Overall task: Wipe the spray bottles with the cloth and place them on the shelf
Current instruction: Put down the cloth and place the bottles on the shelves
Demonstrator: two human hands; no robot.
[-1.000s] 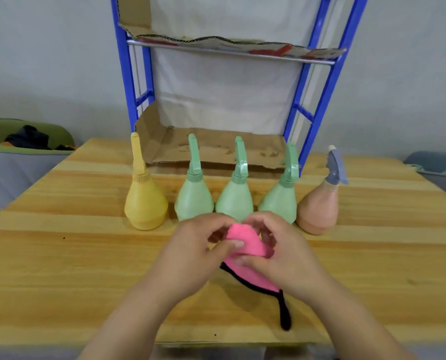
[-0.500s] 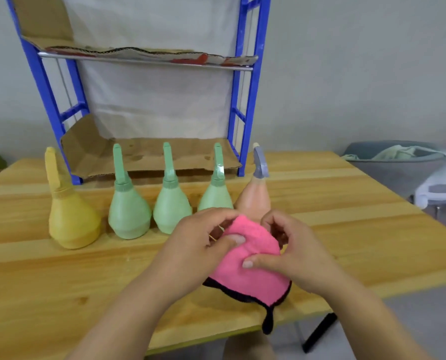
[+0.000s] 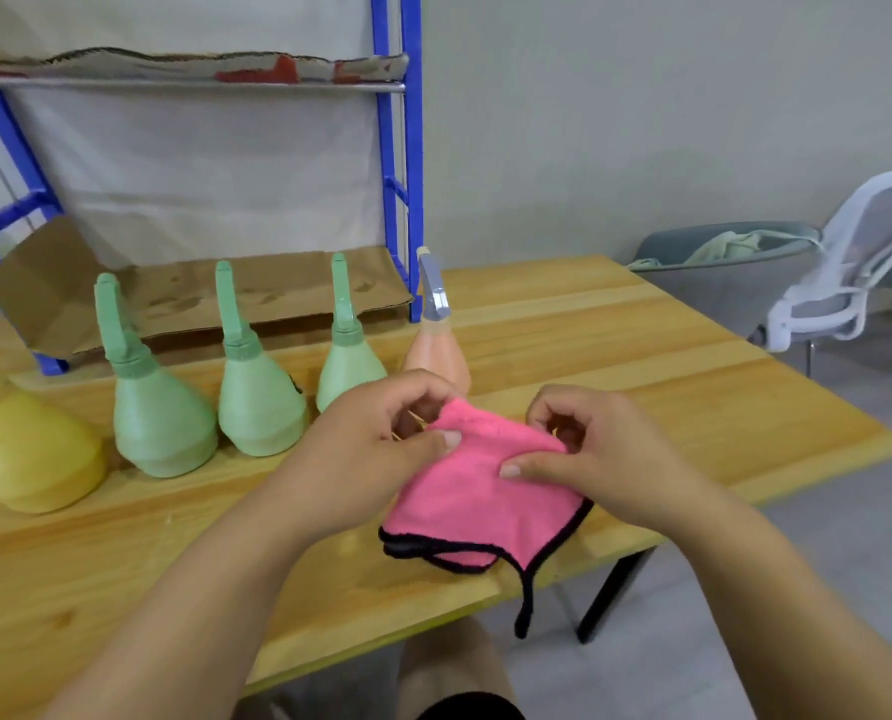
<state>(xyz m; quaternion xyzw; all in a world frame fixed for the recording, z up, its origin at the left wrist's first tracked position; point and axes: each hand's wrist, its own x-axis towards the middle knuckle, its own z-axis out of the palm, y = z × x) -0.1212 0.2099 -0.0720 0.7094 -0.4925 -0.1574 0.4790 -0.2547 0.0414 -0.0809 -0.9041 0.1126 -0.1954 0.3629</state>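
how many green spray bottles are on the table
3, in a row in front of the shelf: left, middle, right, its base partly hidden by the left hand.

Even, soft, bright light; faint shadows under the bottles. Motion blur smears the left of the frame. Wide-angle bending at the edges.

Held above table edge: pink cloth (image 3: 477,491), black-trimmed, bunched, loop dangling. Stood upright in a row behind: yellow bottle (image 3: 22,449), three green bottles (image 3: 160,413), peach bottle (image 3: 436,350). Behind them: blue shelf (image 3: 397,148)
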